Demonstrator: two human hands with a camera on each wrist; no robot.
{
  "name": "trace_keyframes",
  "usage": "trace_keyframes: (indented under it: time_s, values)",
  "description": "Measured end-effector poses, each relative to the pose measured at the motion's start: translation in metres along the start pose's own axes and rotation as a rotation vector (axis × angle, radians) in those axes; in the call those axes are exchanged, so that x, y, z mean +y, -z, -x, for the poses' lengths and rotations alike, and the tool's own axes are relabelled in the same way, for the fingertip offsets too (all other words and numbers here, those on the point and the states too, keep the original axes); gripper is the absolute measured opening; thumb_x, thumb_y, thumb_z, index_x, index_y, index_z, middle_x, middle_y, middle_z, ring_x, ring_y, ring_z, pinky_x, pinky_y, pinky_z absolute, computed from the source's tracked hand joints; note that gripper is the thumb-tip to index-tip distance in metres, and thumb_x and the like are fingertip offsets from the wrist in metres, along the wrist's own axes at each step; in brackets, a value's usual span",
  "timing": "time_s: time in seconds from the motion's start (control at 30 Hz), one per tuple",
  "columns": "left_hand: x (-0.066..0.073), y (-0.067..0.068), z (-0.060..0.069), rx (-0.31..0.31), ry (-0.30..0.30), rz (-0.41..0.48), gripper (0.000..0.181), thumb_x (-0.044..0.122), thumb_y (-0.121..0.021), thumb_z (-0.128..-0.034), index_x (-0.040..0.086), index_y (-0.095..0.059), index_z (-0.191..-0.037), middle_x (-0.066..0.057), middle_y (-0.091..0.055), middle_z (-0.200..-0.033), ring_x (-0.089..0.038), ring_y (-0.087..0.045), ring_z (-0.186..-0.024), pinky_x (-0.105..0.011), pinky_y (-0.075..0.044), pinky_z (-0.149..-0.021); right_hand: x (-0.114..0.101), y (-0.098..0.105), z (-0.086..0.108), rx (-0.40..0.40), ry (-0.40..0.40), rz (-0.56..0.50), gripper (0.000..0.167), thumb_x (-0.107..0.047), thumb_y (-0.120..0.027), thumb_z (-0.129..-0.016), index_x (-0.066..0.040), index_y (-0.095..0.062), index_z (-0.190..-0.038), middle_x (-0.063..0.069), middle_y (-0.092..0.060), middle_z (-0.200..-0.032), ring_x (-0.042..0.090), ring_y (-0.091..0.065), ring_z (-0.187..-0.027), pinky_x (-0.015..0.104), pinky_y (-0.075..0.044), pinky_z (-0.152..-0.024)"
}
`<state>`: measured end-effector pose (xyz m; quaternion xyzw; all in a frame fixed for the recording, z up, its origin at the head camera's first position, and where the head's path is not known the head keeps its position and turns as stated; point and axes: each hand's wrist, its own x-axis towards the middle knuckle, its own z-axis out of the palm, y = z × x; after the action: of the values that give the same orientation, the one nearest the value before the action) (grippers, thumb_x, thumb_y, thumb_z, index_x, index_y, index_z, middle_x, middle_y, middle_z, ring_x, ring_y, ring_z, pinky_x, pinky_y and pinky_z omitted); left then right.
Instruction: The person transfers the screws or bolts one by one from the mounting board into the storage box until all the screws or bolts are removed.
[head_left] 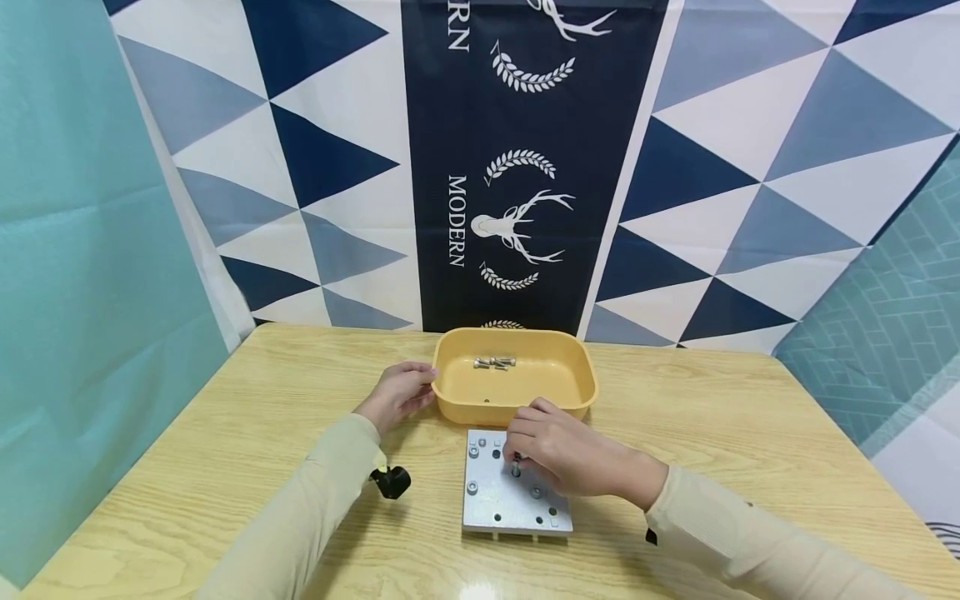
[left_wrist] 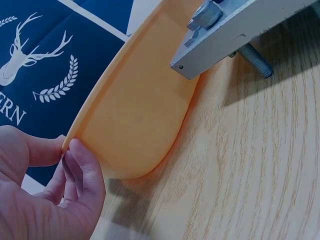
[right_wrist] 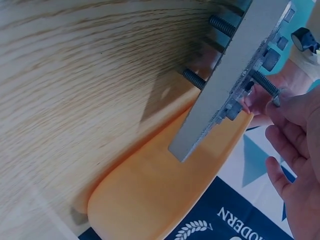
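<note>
A yellow plastic bin [head_left: 472, 412] stands on the table, and my left hand [head_left: 400, 393] pinches its left rim between thumb and fingers, as the left wrist view shows. In front of the bin is a silver metal plate [head_left: 513, 504] with several holes and several bolts [head_left: 472, 487] set in it. My right hand [head_left: 558, 450] is over the plate, thumb and finger pinching the head of a bolt [right_wrist: 266, 83]. That bolt is upright at a hole, much of its thread above the plate. Threaded ends [right_wrist: 194, 79] of other bolts stick out below the plate.
Several loose bolts [head_left: 495, 363] lie inside the bin, plus a small dark piece [head_left: 486, 401] near its front wall. The wooden table [head_left: 360, 550] reaches a patterned cloth [head_left: 502, 167] at the back. Black wrist-worn devices [head_left: 392, 482] hang at the sleeves.
</note>
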<state>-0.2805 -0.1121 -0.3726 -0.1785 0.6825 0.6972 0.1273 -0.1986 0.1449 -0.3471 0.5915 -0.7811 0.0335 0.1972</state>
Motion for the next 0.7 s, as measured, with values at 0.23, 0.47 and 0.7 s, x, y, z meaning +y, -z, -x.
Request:
trace_keyframes:
  time_s: [0.23,0.47,0.7]
  values:
    - [0.0009,0.0002,0.0020,-0.007,0.001,0.003,0.027,0.011,-0.058,-0.0958,0.002,-0.056,-0.122,-0.003,-0.056,-0.082,-0.007,-0.053,-0.064,-0.015,-0.048,-0.059,-0.0005,0.0016,-0.0009,-0.006,-0.005,0.003,0.021,-0.012,-0.077,-0.077,-0.019,-0.064,-0.093,-0.011,-0.063,-0.088,0.008,-0.054,-0.089,0.028,-0.043,-0.085]
    - [0.0019,0.0004,0.0033,-0.010,-0.003,0.015,0.028,0.010,-0.057,-0.0960,0.001,-0.056,-0.123,-0.002,-0.056,-0.080,-0.006,-0.053,-0.063,-0.015,-0.048,-0.059,-0.0007,0.0048,-0.0014,-0.005,-0.011,-0.003,0.021,-0.012,-0.077,-0.077,-0.019,-0.064,-0.093,-0.011,-0.063,-0.088,0.008,-0.054,-0.089,0.028,-0.043,-0.085]
    - [0.0024,-0.0004,0.0051,-0.010,-0.002,0.009,0.028,0.010,-0.057,-0.0961,0.002,-0.056,-0.123,-0.002,-0.056,-0.081,-0.006,-0.053,-0.064,-0.015,-0.049,-0.060,-0.0009,0.0069,-0.0014,-0.006,-0.011,0.001,0.021,-0.011,-0.076,-0.077,-0.019,-0.064,-0.092,-0.011,-0.063,-0.088,0.008,-0.054,-0.089,0.028,-0.043,-0.084]
